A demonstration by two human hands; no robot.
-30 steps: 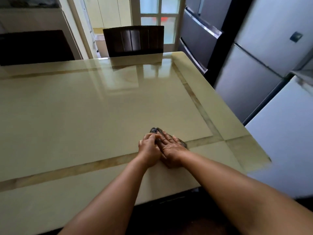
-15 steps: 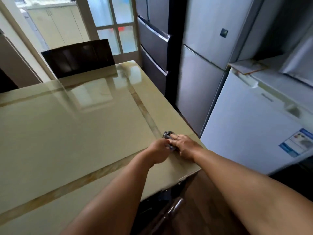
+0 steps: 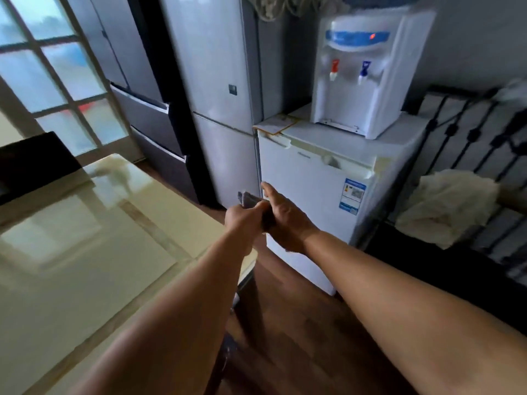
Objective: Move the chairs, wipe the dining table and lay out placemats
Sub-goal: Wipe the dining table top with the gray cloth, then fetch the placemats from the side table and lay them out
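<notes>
Both my hands are raised off the table's right corner and hold a small dark cloth between them. My left hand grips the cloth in a fist. My right hand lies against the cloth's other side, thumb pointing up and fingers curled under it. The glossy cream dining table with tan inlay stripes fills the left. A dark chair stands at its far end. No placemats are in view.
A tall grey fridge and a low white fridge with a water dispenser on top stand close to the table's right side. A black metal railing with a cream cloth is at right. Wooden floor runs between them.
The cloth and both hands slid right along the table to its corner, then lifted off the surface. My view swung right toward the fridges.
</notes>
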